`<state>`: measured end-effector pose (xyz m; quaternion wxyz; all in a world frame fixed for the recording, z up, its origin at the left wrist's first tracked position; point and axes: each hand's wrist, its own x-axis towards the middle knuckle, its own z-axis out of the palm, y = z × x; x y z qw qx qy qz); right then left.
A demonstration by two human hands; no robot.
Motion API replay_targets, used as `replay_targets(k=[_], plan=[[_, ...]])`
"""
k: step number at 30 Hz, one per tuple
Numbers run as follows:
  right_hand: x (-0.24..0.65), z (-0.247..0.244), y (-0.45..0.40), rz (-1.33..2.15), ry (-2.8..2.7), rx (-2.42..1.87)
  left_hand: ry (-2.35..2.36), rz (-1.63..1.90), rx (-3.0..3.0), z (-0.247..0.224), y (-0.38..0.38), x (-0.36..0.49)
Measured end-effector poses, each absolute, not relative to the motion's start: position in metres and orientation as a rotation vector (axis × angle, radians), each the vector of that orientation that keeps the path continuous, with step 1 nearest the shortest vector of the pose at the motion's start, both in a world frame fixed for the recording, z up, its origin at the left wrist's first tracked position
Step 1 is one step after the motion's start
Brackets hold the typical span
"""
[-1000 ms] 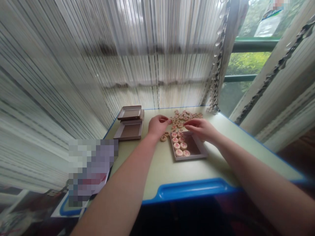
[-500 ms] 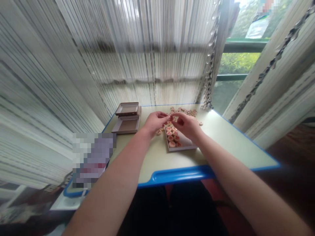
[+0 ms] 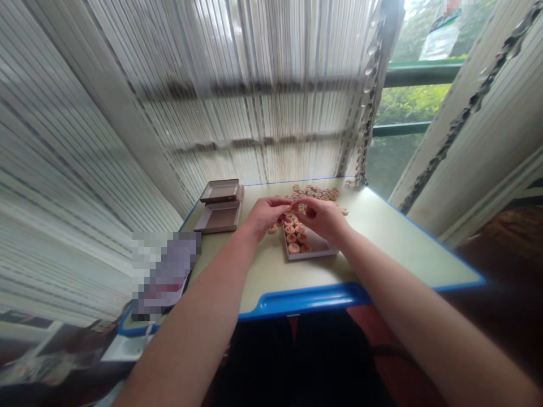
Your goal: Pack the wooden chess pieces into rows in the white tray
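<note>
My left hand (image 3: 266, 217) and my right hand (image 3: 321, 217) meet at the fingertips above the far left part of a shallow box (image 3: 311, 255). Pinched between them is a small round Chinese chess piece (image 3: 294, 207), mostly covered by the fingers. Inside the box, two columns of wooden Chinese chess pieces with red characters (image 3: 294, 247) line the left side. My right wrist hangs over the box's right part. Beyond both hands, more loose pieces (image 3: 324, 194) are spread across the table; one loose piece (image 3: 272, 229) lies just left of the box.
Two open, shallow brown boxes (image 3: 218, 217) sit at the table's back left, one behind the other. A blurred-out flat object (image 3: 169, 271) lies on the left edge. The pale table (image 3: 394, 243) has a blue rim. String curtains (image 3: 271, 113) hang behind it, beside a window.
Both hands stay together at nearly the same spot, with the fingers shifting slightly around the piece. The view has moved a little. The box contents look the same.
</note>
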<state>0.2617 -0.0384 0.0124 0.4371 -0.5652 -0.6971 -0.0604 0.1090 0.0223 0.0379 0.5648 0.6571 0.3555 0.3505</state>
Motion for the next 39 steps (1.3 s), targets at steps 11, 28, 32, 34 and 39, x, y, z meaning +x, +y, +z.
replay_targets(k=[11,28,32,34,39], plan=[[0.266,0.021,-0.046,-0.081,-1.72,-1.407,0.86,0.959,1.763,0.041,0.018,0.111],[0.268,0.004,-0.104,-0.007,-1.944,-1.41,0.734,0.596,2.309,0.048,0.005,0.107],[0.271,0.001,-0.099,0.007,-2.012,-1.409,0.701,0.476,2.435,0.052,0.003,0.105],[0.272,0.0,-0.099,0.013,-2.013,-1.413,0.657,0.399,2.443,0.054,0.002,0.103],[0.272,0.0,-0.1,0.018,-2.038,-1.397,0.574,0.287,2.408,0.057,0.0,0.102]])
